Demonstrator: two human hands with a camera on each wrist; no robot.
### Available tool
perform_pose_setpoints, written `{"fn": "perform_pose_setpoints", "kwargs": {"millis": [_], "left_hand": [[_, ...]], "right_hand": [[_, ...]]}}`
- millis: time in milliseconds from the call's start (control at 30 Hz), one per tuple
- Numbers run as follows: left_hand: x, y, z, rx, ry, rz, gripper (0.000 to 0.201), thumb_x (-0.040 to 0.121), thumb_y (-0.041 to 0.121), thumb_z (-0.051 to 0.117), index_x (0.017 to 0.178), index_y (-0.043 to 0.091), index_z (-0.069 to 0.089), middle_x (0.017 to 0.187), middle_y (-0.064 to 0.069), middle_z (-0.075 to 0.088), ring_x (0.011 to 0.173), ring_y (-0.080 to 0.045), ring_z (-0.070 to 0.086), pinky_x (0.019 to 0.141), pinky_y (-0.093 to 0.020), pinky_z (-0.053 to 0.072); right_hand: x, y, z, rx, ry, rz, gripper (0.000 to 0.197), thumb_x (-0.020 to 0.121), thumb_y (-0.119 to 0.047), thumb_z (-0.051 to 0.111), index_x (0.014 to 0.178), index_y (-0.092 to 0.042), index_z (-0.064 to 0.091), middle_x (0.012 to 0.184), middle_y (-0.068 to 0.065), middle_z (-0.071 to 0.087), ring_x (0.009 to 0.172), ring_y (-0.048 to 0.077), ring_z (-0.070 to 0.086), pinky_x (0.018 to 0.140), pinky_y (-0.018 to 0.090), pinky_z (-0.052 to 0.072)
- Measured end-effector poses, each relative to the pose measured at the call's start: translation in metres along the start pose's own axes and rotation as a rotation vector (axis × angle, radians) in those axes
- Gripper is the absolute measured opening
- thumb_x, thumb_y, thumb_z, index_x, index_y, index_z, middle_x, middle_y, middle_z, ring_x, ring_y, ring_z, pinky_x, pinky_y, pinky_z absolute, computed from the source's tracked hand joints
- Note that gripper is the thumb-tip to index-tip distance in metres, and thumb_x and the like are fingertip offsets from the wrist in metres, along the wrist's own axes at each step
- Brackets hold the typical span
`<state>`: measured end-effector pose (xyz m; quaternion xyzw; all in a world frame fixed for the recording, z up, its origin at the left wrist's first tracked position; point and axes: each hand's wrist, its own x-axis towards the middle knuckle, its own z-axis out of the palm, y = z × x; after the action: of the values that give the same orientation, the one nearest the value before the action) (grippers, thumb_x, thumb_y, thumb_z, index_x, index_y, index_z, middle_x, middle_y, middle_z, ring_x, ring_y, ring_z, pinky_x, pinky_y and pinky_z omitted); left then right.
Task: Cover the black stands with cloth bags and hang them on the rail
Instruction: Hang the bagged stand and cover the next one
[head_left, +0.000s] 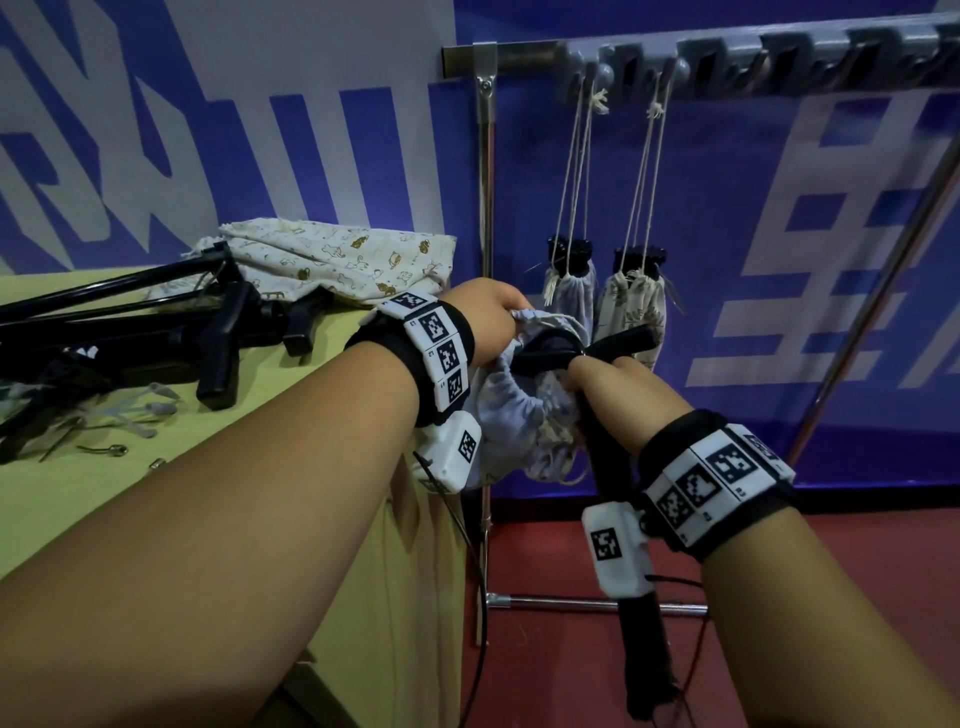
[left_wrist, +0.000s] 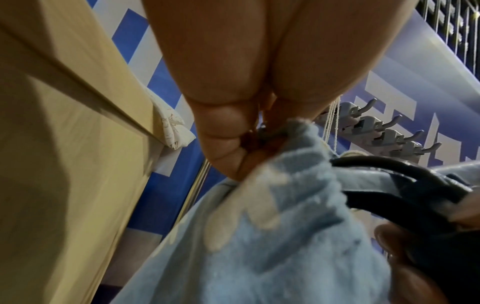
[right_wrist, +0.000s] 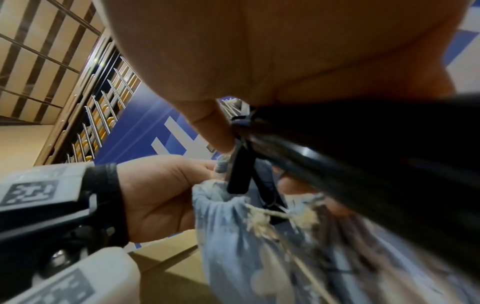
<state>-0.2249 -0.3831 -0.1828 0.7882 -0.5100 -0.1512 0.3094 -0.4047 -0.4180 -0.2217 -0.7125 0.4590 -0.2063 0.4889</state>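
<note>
My left hand (head_left: 505, 318) pinches the rim of a pale blue drawstring cloth bag (head_left: 519, 415) beside the table's right end. My right hand (head_left: 597, 382) grips a folded black stand (head_left: 610, 457) whose top end (head_left: 626, 340) sits in the bag's open mouth, while its lower end hangs toward the floor. In the left wrist view, fingers (left_wrist: 228, 144) pinch the bag (left_wrist: 259, 246) next to the stand (left_wrist: 415, 185). The right wrist view shows the stand (right_wrist: 363, 154) in my fist over the bag (right_wrist: 241, 236). Two bagged stands (head_left: 571, 291) (head_left: 636, 299) hang by strings from the rail (head_left: 727, 62).
More black stands (head_left: 156, 322) lie piled on the yellow-green table (head_left: 130, 509) at the left, with a heap of printed cloth bags (head_left: 337, 260) behind them. The rail's metal post (head_left: 485, 208) rises by the table corner. Several free hooks (left_wrist: 389, 133) line the rail.
</note>
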Motion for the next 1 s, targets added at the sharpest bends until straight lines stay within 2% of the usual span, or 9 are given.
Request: {"fn": "perform_pose_setpoints", "kwargs": {"millis": [100, 233, 367, 467, 567, 633, 733, 833, 1000], "left_hand": [[-0.002, 0.002, -0.001, 0.076, 0.023, 0.049, 0.017, 0.100, 0.020, 0.059, 0.104, 0.022, 0.076, 0.097, -0.001, 0.074, 0.090, -0.020, 0.068, 0.076, -0.027, 0.053], [-0.005, 0.003, 0.000, 0.101, 0.001, 0.092, 0.036, 0.103, 0.042, 0.057, 0.097, 0.010, 0.073, 0.077, -0.006, 0.064, 0.071, -0.020, 0.058, 0.064, -0.029, 0.043], [-0.011, 0.009, 0.000, 0.026, -0.039, 0.150, 0.051, 0.102, 0.059, 0.050, 0.109, 0.015, 0.075, 0.107, -0.012, 0.075, 0.102, -0.025, 0.070, 0.091, -0.034, 0.053], [-0.014, 0.010, 0.000, -0.029, -0.123, 0.159, 0.047, 0.098, 0.064, 0.053, 0.109, 0.025, 0.077, 0.105, -0.006, 0.078, 0.104, -0.024, 0.072, 0.099, -0.040, 0.054], [-0.016, 0.009, 0.002, -0.070, -0.236, 0.163, 0.039, 0.096, 0.064, 0.059, 0.102, 0.031, 0.080, 0.094, 0.008, 0.079, 0.092, -0.008, 0.075, 0.092, -0.034, 0.058], [-0.018, 0.011, 0.004, -0.060, -0.286, 0.157, 0.037, 0.091, 0.064, 0.064, 0.098, 0.031, 0.079, 0.086, 0.011, 0.078, 0.080, -0.003, 0.073, 0.077, -0.026, 0.057], [-0.016, 0.014, 0.005, 0.023, -0.330, 0.199, 0.031, 0.079, 0.056, 0.082, 0.097, 0.031, 0.076, 0.087, 0.011, 0.076, 0.084, -0.005, 0.071, 0.080, -0.029, 0.056], [-0.013, 0.017, 0.005, 0.128, -0.233, 0.263, 0.023, 0.081, 0.041, 0.085, 0.099, 0.029, 0.076, 0.088, 0.009, 0.074, 0.084, -0.006, 0.070, 0.076, -0.027, 0.054], [-0.006, 0.014, 0.001, 0.143, -0.038, 0.303, 0.015, 0.085, 0.028, 0.078, 0.100, 0.028, 0.078, 0.088, 0.007, 0.074, 0.085, -0.010, 0.070, 0.079, -0.032, 0.059]], "right_hand": [[0.006, 0.005, -0.001, -0.122, 0.008, -0.046, 0.030, 0.099, -0.033, 0.055, 0.078, -0.012, 0.053, 0.078, 0.007, 0.053, 0.071, 0.025, 0.050, 0.062, 0.037, 0.033], [0.010, 0.014, 0.007, -0.301, -0.063, -0.167, 0.035, 0.101, -0.044, 0.062, 0.089, -0.012, 0.069, 0.085, 0.008, 0.071, 0.078, 0.024, 0.066, 0.061, 0.032, 0.042], [0.010, 0.022, 0.021, -0.404, -0.102, -0.217, 0.038, 0.097, -0.055, 0.068, 0.102, -0.018, 0.072, 0.094, 0.003, 0.073, 0.086, 0.019, 0.067, 0.064, 0.030, 0.045], [0.012, 0.025, 0.027, -0.408, -0.093, -0.260, 0.033, 0.099, -0.056, 0.067, 0.099, -0.023, 0.069, 0.087, -0.004, 0.070, 0.080, 0.012, 0.066, 0.063, 0.027, 0.045], [0.013, 0.026, 0.030, -0.371, -0.046, -0.262, 0.033, 0.101, -0.052, 0.067, 0.082, -0.026, 0.060, 0.074, -0.009, 0.064, 0.068, 0.008, 0.064, 0.051, 0.021, 0.040], [0.017, 0.028, 0.032, -0.323, -0.029, -0.262, 0.026, 0.102, -0.049, 0.067, 0.095, -0.024, 0.066, 0.082, -0.004, 0.069, 0.078, 0.016, 0.069, 0.055, 0.023, 0.043], [0.020, 0.031, 0.034, -0.324, -0.011, -0.254, 0.028, 0.101, -0.045, 0.068, 0.119, -0.023, 0.070, 0.091, -0.002, 0.070, 0.075, 0.013, 0.065, 0.055, 0.023, 0.044], [0.022, 0.029, 0.037, -0.273, 0.008, -0.241, 0.027, 0.100, -0.044, 0.070, 0.118, -0.025, 0.071, 0.089, -0.003, 0.070, 0.073, 0.010, 0.064, 0.055, 0.024, 0.042], [0.022, 0.024, 0.037, -0.158, -0.017, -0.204, 0.028, 0.095, -0.049, 0.075, 0.110, -0.026, 0.069, 0.093, -0.003, 0.075, 0.082, 0.015, 0.071, 0.068, 0.027, 0.054]]}}
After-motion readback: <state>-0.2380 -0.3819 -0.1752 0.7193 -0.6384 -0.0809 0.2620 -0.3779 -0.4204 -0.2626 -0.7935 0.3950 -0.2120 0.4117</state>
